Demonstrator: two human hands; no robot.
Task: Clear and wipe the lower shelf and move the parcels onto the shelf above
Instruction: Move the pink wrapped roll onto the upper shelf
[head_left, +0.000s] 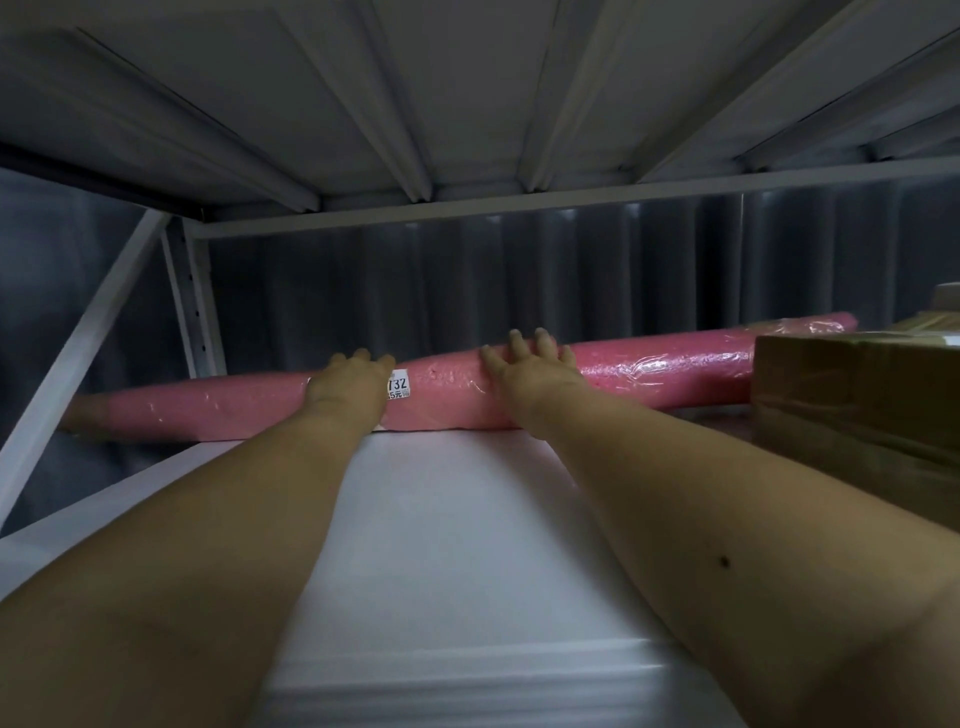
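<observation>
Pink roll (467, 392) lying along shelf (457, 519) back edge, beside cardboard box (857, 395) | left hand (349, 387) and right hand (530, 371) resting flat-fingered on it, not gripping | probably handling light, bendy, film-slick; taking hold spaced either side of white label (399, 388).

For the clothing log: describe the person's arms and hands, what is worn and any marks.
Both forearms are bare, with no sleeves in view. The left hand and right hand wear no gloves, rings or watch that can be seen. The right forearm carries one small dark mole-like spot.
</observation>
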